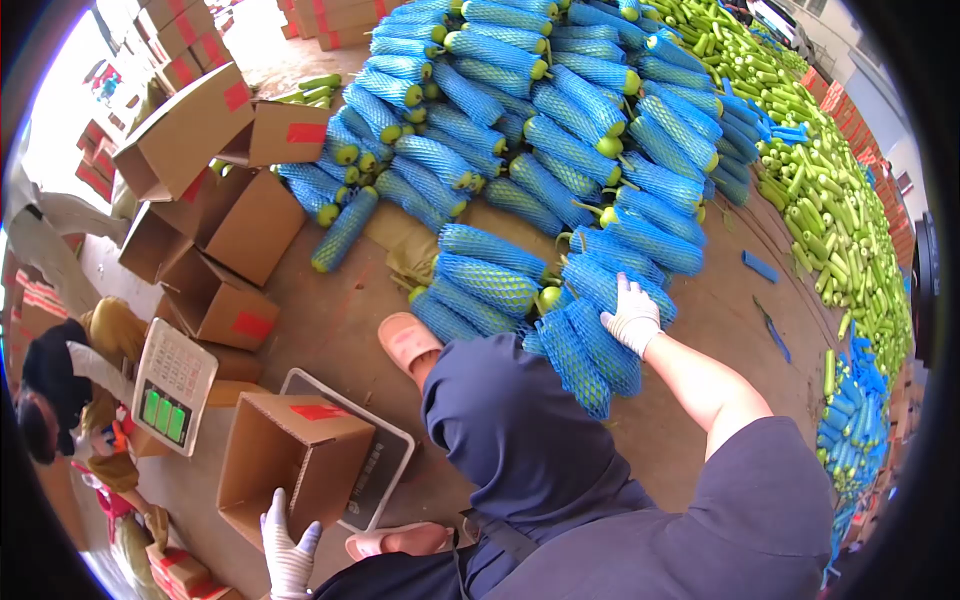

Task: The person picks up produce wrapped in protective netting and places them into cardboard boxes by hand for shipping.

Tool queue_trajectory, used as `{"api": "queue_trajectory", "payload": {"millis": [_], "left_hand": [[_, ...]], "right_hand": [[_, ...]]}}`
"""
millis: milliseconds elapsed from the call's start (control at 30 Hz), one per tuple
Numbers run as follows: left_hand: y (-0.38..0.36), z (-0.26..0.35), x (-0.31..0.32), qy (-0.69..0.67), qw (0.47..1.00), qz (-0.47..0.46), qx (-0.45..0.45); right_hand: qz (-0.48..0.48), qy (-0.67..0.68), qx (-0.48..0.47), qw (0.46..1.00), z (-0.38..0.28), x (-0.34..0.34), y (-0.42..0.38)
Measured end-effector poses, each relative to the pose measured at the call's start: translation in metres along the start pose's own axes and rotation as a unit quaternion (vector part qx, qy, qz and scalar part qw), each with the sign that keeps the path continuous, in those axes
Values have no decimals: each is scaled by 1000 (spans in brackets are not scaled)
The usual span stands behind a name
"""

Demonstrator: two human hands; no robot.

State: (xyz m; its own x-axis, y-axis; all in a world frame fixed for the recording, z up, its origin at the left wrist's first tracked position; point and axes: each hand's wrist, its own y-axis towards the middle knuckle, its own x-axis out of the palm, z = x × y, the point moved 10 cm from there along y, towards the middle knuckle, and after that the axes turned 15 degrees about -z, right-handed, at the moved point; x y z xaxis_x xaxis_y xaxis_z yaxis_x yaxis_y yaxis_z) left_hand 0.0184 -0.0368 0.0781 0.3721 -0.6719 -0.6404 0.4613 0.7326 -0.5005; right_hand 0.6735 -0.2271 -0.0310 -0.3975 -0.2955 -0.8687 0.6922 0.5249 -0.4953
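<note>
My right hand (632,318), in a white glove, reaches onto the near edge of a big pile of long green gourds in blue foam net sleeves (490,285). Its fingers lie stretched over one sleeved gourd (592,282), and two more sleeved gourds (590,350) sit just beside the palm. On the other side, my gloved left hand (288,548) is held with its fingers apart at the rim of an open cardboard box (335,455). That box stands tilted toward me on a black-topped floor scale (385,470). Nothing shows in the left hand.
The scale's display panel (175,385) glows green behind the box. Empty open boxes (215,260) are stacked at the left. A person (60,390) bends at the far left. Bare green gourds (815,220) heap up at the right, near a blue-handled tool (772,330) on the floor.
</note>
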Motion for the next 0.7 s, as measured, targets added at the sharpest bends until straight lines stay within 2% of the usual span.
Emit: {"api": "queue_trajectory", "payload": {"millis": [33, 67, 167, 200, 233, 433, 567, 633, 700], "left_hand": [[0, -1, 0, 21, 1000, 5, 11], [1, -4, 1, -104, 993, 7, 50], [-2, -12, -3, -103, 994, 18, 38], [-3, -1, -6, -21, 1000, 7, 4], [-5, 26, -11, 136, 990, -18, -8], [-16, 57, -10, 159, 987, -6, 20], [-19, 61, -7, 69, 997, 12, 44], [-23, 85, -9, 127, 990, 14, 58], [-25, 88, -7, 129, 989, 9, 71]], "right_hand": [[-3, -1, 5, 1000, 1, 1, 0], [3, -4, 1, 1000, -1, 0, 0], [27, -11, 2, 1000, 1, 2, -1], [15, -13, 6, 1000, -1, 3, -2], [7, -14, 10, 1000, -1, 2, -1], [18, -7, 2, 1000, 0, 2, -5], [2, -12, 14, 1000, -4, -4, -7], [-1, -9, 17, 1000, -6, -5, -11], [6, -17, 23, 1000, -6, -6, -12]]}}
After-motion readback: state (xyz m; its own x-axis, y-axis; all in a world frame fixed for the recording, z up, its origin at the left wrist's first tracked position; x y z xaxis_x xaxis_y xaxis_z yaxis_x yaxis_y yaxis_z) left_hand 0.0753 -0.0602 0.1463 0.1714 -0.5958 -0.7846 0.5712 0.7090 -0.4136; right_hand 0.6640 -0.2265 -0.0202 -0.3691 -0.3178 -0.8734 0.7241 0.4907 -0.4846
